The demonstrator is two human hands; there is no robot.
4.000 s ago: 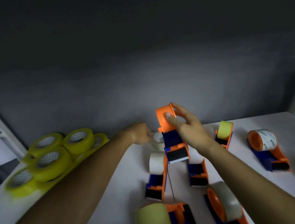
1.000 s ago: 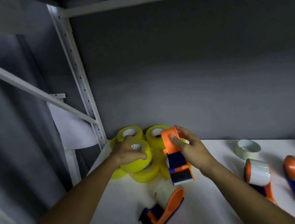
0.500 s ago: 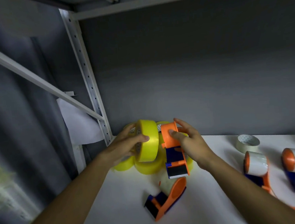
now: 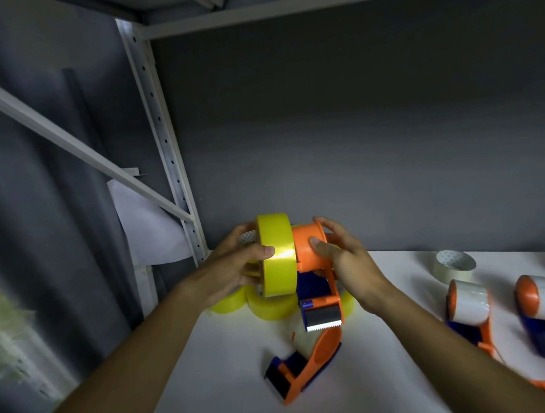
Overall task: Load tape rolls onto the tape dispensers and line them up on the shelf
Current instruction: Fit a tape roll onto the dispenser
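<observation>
Left hand (image 4: pixel 233 268) gripped a yellow tape roll (image 4: pixel 276 255), now raised against the orange dispenser (image 4: pixel 315 268) the right hand (image 4: pixel 343 256) clutched; loaded dispensers (image 4: pixel 468 308) stood nearby.

Glossy yellow tape roll (image 4: pixel 276 255), smooth plastic orange dispenser (image 4: pixel 313 261) with shiny metal toothed blade (image 4: pixel 323 322); matt white shelf (image 4: pixel 232 372), matt painted metal upright (image 4: pixel 161 130).

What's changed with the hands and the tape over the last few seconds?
The left hand left the white roll, gripped a yellow roll from the pile, lifted it, turned it on edge and brought it up against the orange hub of the dispenser. The right hand carried that dispenser left to the pile. It holds the dispenser as before.
</observation>
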